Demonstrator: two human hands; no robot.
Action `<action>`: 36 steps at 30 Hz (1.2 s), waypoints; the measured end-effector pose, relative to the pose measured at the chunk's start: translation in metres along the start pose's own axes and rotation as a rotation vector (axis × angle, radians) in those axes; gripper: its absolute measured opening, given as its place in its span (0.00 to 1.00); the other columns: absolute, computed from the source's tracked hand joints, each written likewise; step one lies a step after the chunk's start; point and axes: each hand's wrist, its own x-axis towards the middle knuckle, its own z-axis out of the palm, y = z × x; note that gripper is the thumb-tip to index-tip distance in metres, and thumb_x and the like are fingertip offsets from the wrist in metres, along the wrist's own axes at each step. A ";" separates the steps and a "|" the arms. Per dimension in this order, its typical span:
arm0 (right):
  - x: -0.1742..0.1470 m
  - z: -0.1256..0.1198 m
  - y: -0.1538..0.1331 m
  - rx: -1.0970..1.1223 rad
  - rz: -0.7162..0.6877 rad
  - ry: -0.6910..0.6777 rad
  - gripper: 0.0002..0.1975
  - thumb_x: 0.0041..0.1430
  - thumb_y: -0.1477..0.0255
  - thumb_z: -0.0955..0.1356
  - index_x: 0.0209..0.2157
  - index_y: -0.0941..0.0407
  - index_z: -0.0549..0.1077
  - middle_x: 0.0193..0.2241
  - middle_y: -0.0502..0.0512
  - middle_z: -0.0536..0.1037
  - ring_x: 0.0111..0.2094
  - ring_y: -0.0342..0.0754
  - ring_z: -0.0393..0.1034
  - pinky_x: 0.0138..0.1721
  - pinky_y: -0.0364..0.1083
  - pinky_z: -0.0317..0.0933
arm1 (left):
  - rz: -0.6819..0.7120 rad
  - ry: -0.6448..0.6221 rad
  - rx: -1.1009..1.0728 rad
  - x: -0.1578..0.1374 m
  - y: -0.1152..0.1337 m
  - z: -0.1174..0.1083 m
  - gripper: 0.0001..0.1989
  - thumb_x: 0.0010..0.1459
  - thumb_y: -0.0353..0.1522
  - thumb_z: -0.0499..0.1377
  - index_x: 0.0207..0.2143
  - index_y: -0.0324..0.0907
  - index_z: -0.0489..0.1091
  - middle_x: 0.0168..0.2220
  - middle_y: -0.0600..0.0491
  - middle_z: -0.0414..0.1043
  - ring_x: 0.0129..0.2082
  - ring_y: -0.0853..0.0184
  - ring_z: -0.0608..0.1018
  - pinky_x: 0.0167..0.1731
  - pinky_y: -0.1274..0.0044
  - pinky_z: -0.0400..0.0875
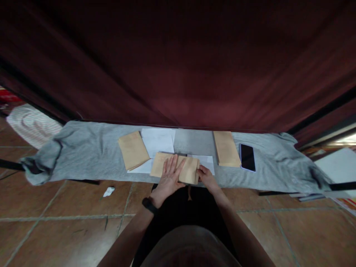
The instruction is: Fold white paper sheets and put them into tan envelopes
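The left hand [169,181] lies flat, fingers slightly spread, on the brown paper [190,169]; the right hand [207,179] curls at its end, pinching or not I can't tell from here. Likely light, easily creased; best held by the edges. White sheets [158,141] lie beyond the left fingertips.

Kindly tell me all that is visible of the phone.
The phone is a flat slab with rounded corners, a dark, glossy-looking screen and a pale purple rim. It lies screen up on the grey cloth, slightly slanted, right of a brown paper stack. Its lower left corner is very near the stack; whether they touch is unclear. Nothing lies on it.
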 end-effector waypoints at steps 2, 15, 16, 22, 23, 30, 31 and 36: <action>0.000 -0.004 0.003 -0.091 -0.040 0.029 0.14 0.58 0.63 0.61 0.35 0.53 0.75 0.30 0.50 0.78 0.34 0.51 0.72 0.35 0.47 0.68 | 0.011 -0.090 0.104 0.012 -0.015 0.000 0.60 0.42 0.40 0.73 0.71 0.47 0.44 0.74 0.40 0.30 0.72 0.46 0.38 0.67 0.51 0.29; 0.001 -0.011 0.006 -0.226 -0.109 0.092 0.10 0.59 0.66 0.62 0.34 0.51 0.74 0.32 0.51 0.79 0.37 0.51 0.73 0.42 0.49 0.66 | 0.028 -0.341 0.038 0.040 -0.028 0.009 0.68 0.35 0.46 0.74 0.72 0.47 0.39 0.73 0.38 0.35 0.72 0.46 0.39 0.66 0.53 0.26; 0.002 -0.010 0.005 -0.207 -0.116 0.069 0.10 0.59 0.66 0.63 0.35 0.51 0.74 0.32 0.51 0.79 0.37 0.51 0.73 0.43 0.49 0.66 | 0.036 -0.336 0.035 0.040 -0.029 0.009 0.68 0.34 0.46 0.74 0.72 0.48 0.39 0.73 0.38 0.37 0.72 0.46 0.39 0.66 0.53 0.27; 0.003 -0.007 -0.001 -0.001 -0.154 -0.057 0.15 0.56 0.67 0.65 0.44 0.53 0.74 0.41 0.52 0.80 0.43 0.51 0.73 0.50 0.50 0.66 | 0.094 -0.288 0.052 0.038 -0.033 0.014 0.68 0.36 0.47 0.73 0.72 0.48 0.36 0.73 0.39 0.35 0.72 0.48 0.39 0.66 0.54 0.25; 0.002 -0.007 -0.003 0.012 -0.162 -0.064 0.15 0.56 0.67 0.65 0.45 0.53 0.74 0.42 0.52 0.80 0.44 0.51 0.73 0.51 0.51 0.66 | 0.104 -0.283 0.062 0.038 -0.033 0.014 0.68 0.37 0.47 0.73 0.72 0.48 0.36 0.73 0.39 0.32 0.72 0.48 0.39 0.66 0.54 0.25; -0.003 -0.004 -0.016 0.027 -0.207 -0.072 0.18 0.54 0.70 0.66 0.48 0.52 0.73 0.45 0.51 0.80 0.49 0.52 0.72 0.56 0.53 0.63 | 0.153 -0.288 0.097 0.037 -0.030 0.013 0.67 0.39 0.49 0.72 0.72 0.48 0.34 0.73 0.38 0.35 0.72 0.47 0.41 0.66 0.52 0.28; -0.003 -0.003 -0.018 0.026 -0.213 -0.074 0.18 0.54 0.70 0.67 0.48 0.52 0.73 0.45 0.51 0.80 0.48 0.52 0.72 0.56 0.53 0.63 | 0.160 -0.291 0.100 0.037 -0.030 0.012 0.67 0.39 0.49 0.72 0.72 0.48 0.34 0.73 0.38 0.38 0.72 0.47 0.42 0.67 0.52 0.29; -0.005 -0.004 -0.017 -0.001 -0.203 -0.027 0.14 0.55 0.70 0.66 0.44 0.51 0.74 0.42 0.51 0.80 0.46 0.51 0.73 0.52 0.51 0.66 | 0.202 -0.237 0.126 0.038 -0.027 0.007 0.65 0.40 0.49 0.72 0.72 0.47 0.37 0.70 0.38 0.46 0.71 0.44 0.48 0.67 0.50 0.31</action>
